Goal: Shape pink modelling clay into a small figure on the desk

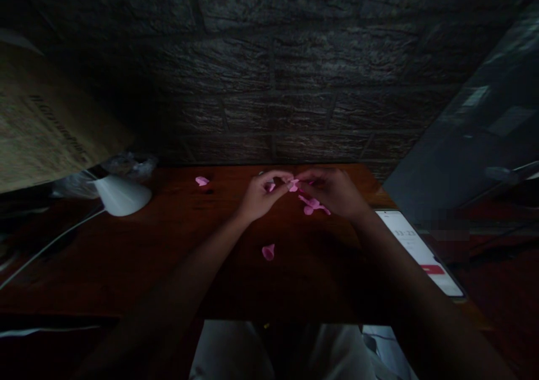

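Note:
My left hand (261,193) and my right hand (332,189) meet above the wooden table, fingertips pinched together on a small pink petal-like piece (293,185). Another bit of pink (270,187) shows between the thumb and fingers of my left hand; whether it is held or lies behind is unclear. Just under my right hand lies a cluster of pink petals (311,206), partly covered by the fingers. One loose curled petal (268,252) rests nearer to me, and a further pink piece (202,181) lies off to the left. In the dim light, their material cannot be made out.
A phone with a lit screen (416,251) lies along the table's right edge. On the left stands a white cone-shaped lamp base (120,193) with a cable, beneath a large printed tan shade-like object (42,110). A dark brick wall (269,77) closes off the back.

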{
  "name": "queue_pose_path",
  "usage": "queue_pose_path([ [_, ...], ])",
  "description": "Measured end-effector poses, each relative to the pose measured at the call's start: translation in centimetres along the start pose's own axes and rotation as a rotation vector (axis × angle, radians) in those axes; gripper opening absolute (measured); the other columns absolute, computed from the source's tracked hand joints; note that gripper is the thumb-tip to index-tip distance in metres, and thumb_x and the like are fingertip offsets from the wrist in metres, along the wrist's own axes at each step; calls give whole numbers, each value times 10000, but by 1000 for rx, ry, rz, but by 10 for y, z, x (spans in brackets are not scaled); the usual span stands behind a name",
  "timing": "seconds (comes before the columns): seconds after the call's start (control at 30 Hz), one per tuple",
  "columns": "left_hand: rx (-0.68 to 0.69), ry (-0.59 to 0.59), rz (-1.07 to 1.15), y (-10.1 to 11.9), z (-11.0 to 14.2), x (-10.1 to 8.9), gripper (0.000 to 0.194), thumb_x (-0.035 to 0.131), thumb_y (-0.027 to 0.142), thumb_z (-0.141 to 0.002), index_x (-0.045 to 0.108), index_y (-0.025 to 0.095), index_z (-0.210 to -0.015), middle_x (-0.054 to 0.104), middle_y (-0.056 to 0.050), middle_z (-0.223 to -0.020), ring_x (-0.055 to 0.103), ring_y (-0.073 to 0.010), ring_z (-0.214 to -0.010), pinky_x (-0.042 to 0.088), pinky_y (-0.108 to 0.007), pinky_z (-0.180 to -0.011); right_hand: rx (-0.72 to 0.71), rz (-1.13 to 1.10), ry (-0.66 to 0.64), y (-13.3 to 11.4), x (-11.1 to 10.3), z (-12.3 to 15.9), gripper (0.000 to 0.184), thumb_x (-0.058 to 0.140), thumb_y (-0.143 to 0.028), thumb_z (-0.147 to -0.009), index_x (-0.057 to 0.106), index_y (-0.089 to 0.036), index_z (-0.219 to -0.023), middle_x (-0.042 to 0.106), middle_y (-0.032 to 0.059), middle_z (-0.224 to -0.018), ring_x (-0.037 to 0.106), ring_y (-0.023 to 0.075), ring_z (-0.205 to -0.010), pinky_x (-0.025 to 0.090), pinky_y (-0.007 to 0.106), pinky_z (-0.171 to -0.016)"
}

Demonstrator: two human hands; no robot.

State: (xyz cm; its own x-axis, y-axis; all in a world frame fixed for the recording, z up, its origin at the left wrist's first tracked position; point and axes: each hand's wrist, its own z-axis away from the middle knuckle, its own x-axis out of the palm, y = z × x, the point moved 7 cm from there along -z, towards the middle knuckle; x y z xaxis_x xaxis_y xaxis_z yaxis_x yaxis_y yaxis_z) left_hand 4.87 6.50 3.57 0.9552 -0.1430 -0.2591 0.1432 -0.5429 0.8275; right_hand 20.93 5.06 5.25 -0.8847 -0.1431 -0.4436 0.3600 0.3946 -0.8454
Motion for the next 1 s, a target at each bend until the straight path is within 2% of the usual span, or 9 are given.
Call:
queue_pose_path([
  [0.1, -88, 47, 55, -3, 0, -1, 303, 771, 327, -817, 706, 192, -1081, 769, -75, -1045, 695, -213, -1015, 514, -342, -909, -26, 9, 57, -3, -4, 0, 218, 691, -414, -866, 769, -224, -939, 769, 40, -798, 683, 160, -538, 495, 249, -455],
  [0.23, -243, -6, 182, -14, 3, 5, 334, 753, 343, -829, 710, 200, -1128, 768, -63, -965, 700, -196, -945, 534, -302, -805, -22, -35, 69, -6, -3, 1, 286, 684, -473, -871, 761, -227, -994, 757, 36, -753, 672, 161, -495, 453, 242, -404],
  [0.3, -273, -22, 242, -16, 5, 6, 336, 762, 325, -819, 718, 201, -1128, 763, -51, -909, 698, -181, -888, 531, -280, -752, -35, -17, 72, -9, -2, 2, 281, 691, -471, -865, 765, -225, -977, 766, 39, -784, 668, 154, -490, 456, 243, -409],
  [0.47, -256, -18, 258, -17, 6, 6, 397, 794, 310, -784, 715, 207, -1159, 761, -37, -864, 695, -171, -835, 529, -277, -730, -24, 16, 61, -13, 0, 3, 306, 680, -480, -865, 764, -208, -975, 767, 44, -783, 619, 129, -420, 429, 240, -385],
  [0.77, -189, 19, 217, -12, 5, 4, 289, 766, 310, -796, 744, 192, -1059, 764, -60, -932, 685, -174, -860, 512, -277, -705, -9, -11, 75, -11, 1, 2, 350, 710, -543, -831, 749, -220, -960, 736, 30, -705, 638, 155, -453, 415, 240, -374],
  [1.0, -201, 36, 263, -15, 5, 5, 272, 775, 347, -795, 740, 193, -1016, 749, -40, -826, 670, -167, -821, 500, -273, -688, -89, 49, 126, -16, -3, 3, 327, 682, -534, -864, 765, -234, -964, 750, 45, -797, 660, 169, -551, 479, 283, -505],
])
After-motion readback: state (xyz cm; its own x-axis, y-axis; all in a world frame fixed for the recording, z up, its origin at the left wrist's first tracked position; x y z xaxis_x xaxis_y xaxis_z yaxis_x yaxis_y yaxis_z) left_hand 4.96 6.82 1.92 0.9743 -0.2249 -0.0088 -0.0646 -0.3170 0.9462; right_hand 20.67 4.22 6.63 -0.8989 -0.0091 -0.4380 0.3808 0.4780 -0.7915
